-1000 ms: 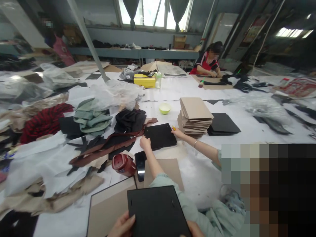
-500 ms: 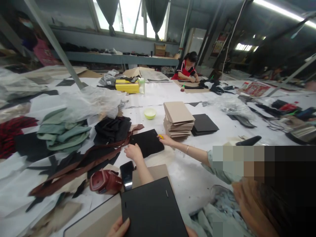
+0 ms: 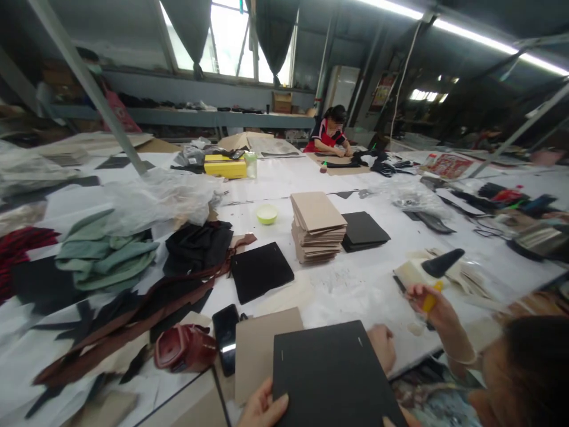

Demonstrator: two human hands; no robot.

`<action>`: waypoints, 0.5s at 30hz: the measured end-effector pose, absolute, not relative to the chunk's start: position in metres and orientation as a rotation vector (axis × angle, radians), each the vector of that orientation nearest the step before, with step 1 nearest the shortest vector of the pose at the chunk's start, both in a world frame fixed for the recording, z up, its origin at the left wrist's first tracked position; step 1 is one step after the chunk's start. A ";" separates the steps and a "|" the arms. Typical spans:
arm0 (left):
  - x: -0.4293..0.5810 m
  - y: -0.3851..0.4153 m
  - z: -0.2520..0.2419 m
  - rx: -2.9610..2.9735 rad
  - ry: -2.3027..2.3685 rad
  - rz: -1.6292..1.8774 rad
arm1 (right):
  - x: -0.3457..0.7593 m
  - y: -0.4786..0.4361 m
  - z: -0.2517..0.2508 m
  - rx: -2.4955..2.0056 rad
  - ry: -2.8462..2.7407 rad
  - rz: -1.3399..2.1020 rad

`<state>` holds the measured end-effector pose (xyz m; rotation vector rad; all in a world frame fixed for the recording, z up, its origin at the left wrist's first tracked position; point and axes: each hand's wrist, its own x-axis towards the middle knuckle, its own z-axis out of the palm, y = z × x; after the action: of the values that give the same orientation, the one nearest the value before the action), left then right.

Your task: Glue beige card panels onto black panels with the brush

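Note:
At the bottom of the view I hold a flat black panel [image 3: 331, 370] with two small slits near its top edge. My left hand [image 3: 262, 408] grips its left side, thumb on top. Only the fingertips of my right hand [image 3: 402, 420] show, closed at the panel's lower right edge. Beneath and beyond the panel lies a beige board [image 3: 262, 344], with a black phone [image 3: 226, 341] beside it. A similar black panel [image 3: 262, 270] lies flat on the white table farther out. A framed beige panel [image 3: 191, 403] is partly visible at lower left.
A co-worker's hand [image 3: 433, 305] at right holds a yellow-handled tool [image 3: 430, 301]; their other hand [image 3: 383, 347] is near my panel. Beige boards [image 3: 317, 231] and black boards [image 3: 364, 230] stand stacked ahead. A red container [image 3: 186, 349] and cloth scraps [image 3: 109, 252] lie left.
The black panel in my hands has moved right in view. The co-worker's hands have left the far black panel and drawn back to the right. The camera view has shifted slightly.

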<state>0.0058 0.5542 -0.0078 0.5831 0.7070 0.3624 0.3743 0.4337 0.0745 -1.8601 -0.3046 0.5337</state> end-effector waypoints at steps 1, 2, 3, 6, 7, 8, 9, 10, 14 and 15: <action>0.013 0.555 -0.007 0.612 0.693 0.343 | 0.348 0.413 0.064 -1.902 -0.262 0.531; 0.020 0.557 -0.006 0.635 0.685 0.321 | 0.320 0.396 0.053 -1.926 -0.228 0.536; 0.027 0.559 -0.006 0.654 0.683 0.295 | 0.294 0.385 0.043 -1.945 -0.195 0.536; 0.049 0.569 -0.010 0.746 0.710 0.211 | 0.250 0.385 0.020 -1.952 -0.041 0.426; 0.058 0.572 -0.012 0.804 0.732 0.194 | 0.251 0.392 0.017 -1.937 -0.026 0.401; 0.068 0.576 -0.016 0.871 0.760 0.190 | 0.259 0.401 0.014 -1.914 -0.017 0.391; 0.078 0.579 -0.019 0.940 0.786 0.199 | 0.272 0.410 0.013 -1.884 -0.020 0.407; 0.088 0.582 -0.023 1.006 0.808 0.216 | 0.289 0.419 0.012 -1.853 -0.023 0.434; 0.129 0.588 -0.038 1.210 0.829 0.235 | 0.355 0.446 0.002 -1.749 0.006 0.567; 0.136 0.589 -0.041 1.242 0.831 0.223 | 0.368 0.450 -0.003 -1.739 0.011 0.594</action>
<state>0.1365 0.5890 -0.0413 1.2422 0.8310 0.2231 0.3676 0.4496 -0.0025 -1.7388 0.0114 0.5945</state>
